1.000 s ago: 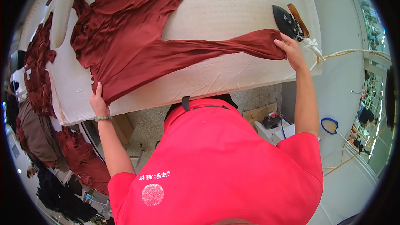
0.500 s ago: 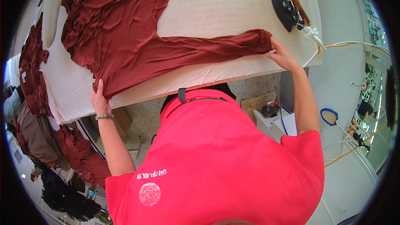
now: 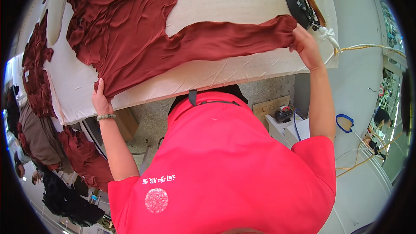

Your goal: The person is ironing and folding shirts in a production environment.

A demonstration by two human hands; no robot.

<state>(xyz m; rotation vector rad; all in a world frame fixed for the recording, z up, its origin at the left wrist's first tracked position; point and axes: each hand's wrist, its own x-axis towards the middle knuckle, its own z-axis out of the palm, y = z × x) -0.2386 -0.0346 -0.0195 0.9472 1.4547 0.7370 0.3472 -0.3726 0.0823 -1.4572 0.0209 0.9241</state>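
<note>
A dark red, wrinkled garment [image 3: 125, 30] lies spread over a padded white ironing table [image 3: 212, 4]. Its long sleeve [image 3: 234, 39] stretches to the right along the near edge. My right hand [image 3: 305, 45] is closed on the gathered cuff at the sleeve's end, just below the iron. At the table's near left, my left hand [image 3: 102, 100] grips the garment's edge near the shoulder, thumb on top and the other fingers hidden beneath the cloth. A black iron [image 3: 299, 8] with a wooden handle rests at the right, beyond my right hand.
A cord [image 3: 368, 46] runs from the iron off to the right. A white padded arm [image 3: 56, 13] overhangs the table's far left. More dark red garments [image 3: 84, 156] and a brown one [image 3: 39, 134] hang at the left. A small black motor [image 3: 284, 114] sits below the table.
My right hand has moved right and slightly away from me with the cuff, and the sleeve is drawn out wider and flatter. My left hand keeps its hold, nearly still.
</note>
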